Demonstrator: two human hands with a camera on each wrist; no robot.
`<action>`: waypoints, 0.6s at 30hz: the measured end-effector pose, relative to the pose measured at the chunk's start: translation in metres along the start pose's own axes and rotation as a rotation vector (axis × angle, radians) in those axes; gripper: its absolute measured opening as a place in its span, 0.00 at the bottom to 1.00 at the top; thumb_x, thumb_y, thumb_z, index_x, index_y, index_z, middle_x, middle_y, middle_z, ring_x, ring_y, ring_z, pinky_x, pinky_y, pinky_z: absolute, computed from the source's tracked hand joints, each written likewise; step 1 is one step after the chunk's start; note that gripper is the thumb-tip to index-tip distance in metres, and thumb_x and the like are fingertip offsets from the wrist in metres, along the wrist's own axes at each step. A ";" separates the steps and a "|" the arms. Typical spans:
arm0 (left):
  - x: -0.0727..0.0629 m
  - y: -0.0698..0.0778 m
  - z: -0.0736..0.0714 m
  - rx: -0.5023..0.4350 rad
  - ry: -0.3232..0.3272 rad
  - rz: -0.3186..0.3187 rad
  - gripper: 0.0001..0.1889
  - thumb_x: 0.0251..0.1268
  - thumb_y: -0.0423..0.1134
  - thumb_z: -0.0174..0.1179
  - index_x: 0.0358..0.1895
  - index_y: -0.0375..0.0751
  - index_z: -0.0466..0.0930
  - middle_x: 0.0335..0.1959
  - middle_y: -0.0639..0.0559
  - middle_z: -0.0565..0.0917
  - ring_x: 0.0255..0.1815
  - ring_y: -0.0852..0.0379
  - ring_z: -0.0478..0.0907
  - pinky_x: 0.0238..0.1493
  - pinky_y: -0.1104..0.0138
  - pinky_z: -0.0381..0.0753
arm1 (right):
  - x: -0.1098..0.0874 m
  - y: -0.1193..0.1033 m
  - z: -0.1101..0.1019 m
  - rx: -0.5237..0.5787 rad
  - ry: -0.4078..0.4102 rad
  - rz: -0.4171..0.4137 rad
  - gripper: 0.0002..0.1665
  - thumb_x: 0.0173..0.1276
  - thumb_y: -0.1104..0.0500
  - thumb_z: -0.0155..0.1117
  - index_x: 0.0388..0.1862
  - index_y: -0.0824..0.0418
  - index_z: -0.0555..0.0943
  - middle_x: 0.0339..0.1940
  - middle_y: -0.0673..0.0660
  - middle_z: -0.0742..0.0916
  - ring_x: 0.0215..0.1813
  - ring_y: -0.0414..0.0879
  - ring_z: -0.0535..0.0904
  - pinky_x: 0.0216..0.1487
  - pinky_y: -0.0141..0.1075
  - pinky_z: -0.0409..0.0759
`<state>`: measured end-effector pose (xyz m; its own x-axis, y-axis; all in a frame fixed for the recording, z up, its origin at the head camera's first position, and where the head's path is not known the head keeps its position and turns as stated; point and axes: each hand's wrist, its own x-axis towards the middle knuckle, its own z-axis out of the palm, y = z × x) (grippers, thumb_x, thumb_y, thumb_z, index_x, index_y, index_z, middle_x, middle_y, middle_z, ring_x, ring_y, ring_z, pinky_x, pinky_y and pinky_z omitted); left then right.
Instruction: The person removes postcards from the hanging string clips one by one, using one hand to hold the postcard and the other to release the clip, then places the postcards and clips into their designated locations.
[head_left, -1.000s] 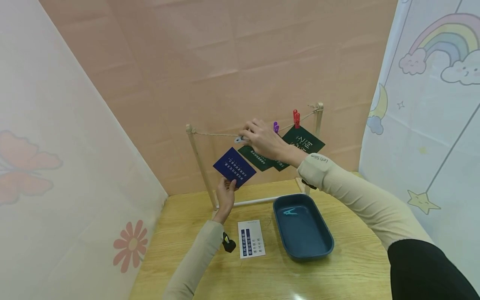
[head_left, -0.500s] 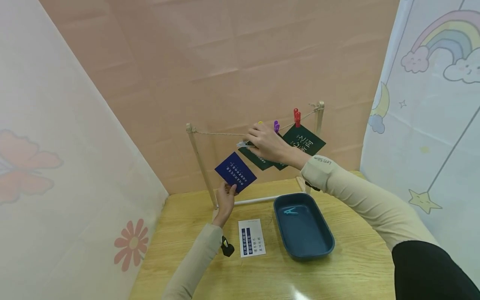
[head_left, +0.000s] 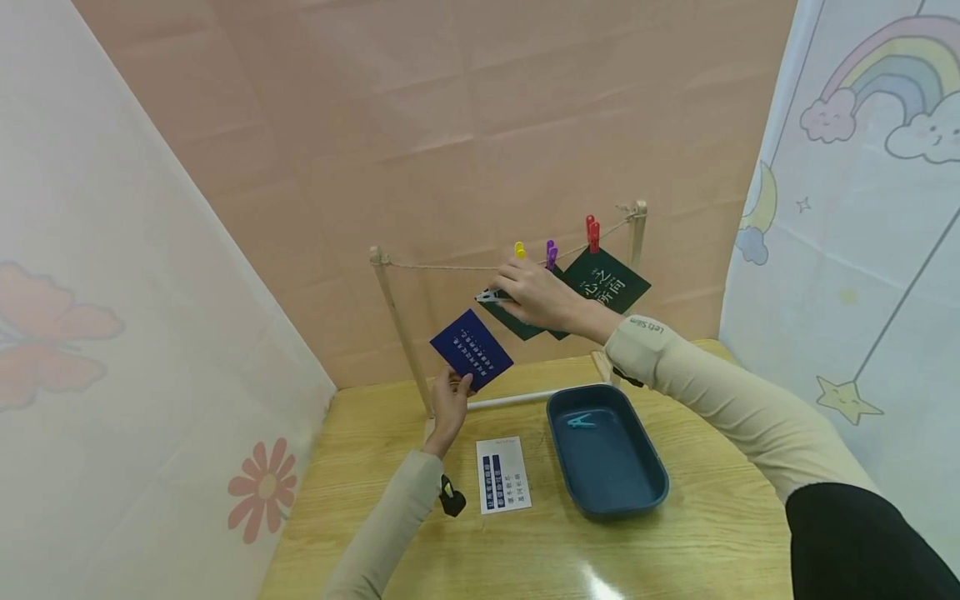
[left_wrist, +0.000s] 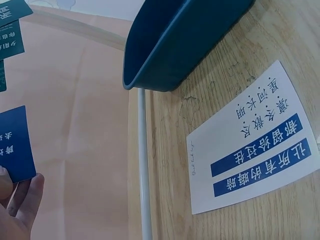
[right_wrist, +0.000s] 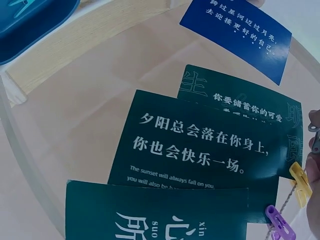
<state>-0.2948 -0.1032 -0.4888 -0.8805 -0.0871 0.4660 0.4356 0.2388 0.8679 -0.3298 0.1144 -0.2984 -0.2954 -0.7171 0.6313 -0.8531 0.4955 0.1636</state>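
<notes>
Below the twine the left hand pinches a blue printed card in its grip, while nearer the twine the right hand grips a grey clothespin.

Three dark green rectangular cards, white lettering, overlapping. Yellow plastic clip and purple plastic clip at card corners, along thin twisted string. Dark blue rectangular card, upper right; left hand barely visible at its top edge. Right hand, cropped, pinches grey clip. Deep-blue tray upper left, light-blue clip inside.
</notes>
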 end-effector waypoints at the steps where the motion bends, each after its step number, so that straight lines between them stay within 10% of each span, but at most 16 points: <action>1: 0.000 -0.001 0.000 0.003 -0.002 0.002 0.06 0.70 0.24 0.57 0.45 0.23 0.74 0.36 0.32 0.81 0.34 0.34 0.83 0.38 0.47 0.86 | -0.001 0.000 0.000 0.001 0.002 0.001 0.13 0.63 0.65 0.72 0.45 0.68 0.83 0.42 0.60 0.83 0.45 0.53 0.78 0.49 0.44 0.80; 12: -0.002 -0.006 0.000 -0.006 -0.009 -0.021 0.06 0.67 0.17 0.54 0.44 0.14 0.71 0.35 0.21 0.78 0.33 0.24 0.79 0.37 0.37 0.81 | -0.014 0.002 0.008 0.023 0.044 -0.029 0.11 0.61 0.67 0.73 0.41 0.67 0.82 0.36 0.58 0.79 0.35 0.50 0.73 0.40 0.42 0.78; 18: -0.004 -0.006 -0.001 0.023 -0.017 -0.066 0.05 0.67 0.21 0.57 0.43 0.21 0.74 0.34 0.29 0.81 0.31 0.31 0.82 0.33 0.53 0.87 | -0.019 0.002 0.014 0.006 0.006 -0.029 0.11 0.61 0.67 0.74 0.41 0.66 0.82 0.37 0.57 0.80 0.36 0.49 0.75 0.41 0.41 0.79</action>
<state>-0.2933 -0.1057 -0.4959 -0.9101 -0.0870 0.4051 0.3727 0.2553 0.8922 -0.3320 0.1223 -0.3201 -0.2679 -0.7280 0.6311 -0.8639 0.4715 0.1771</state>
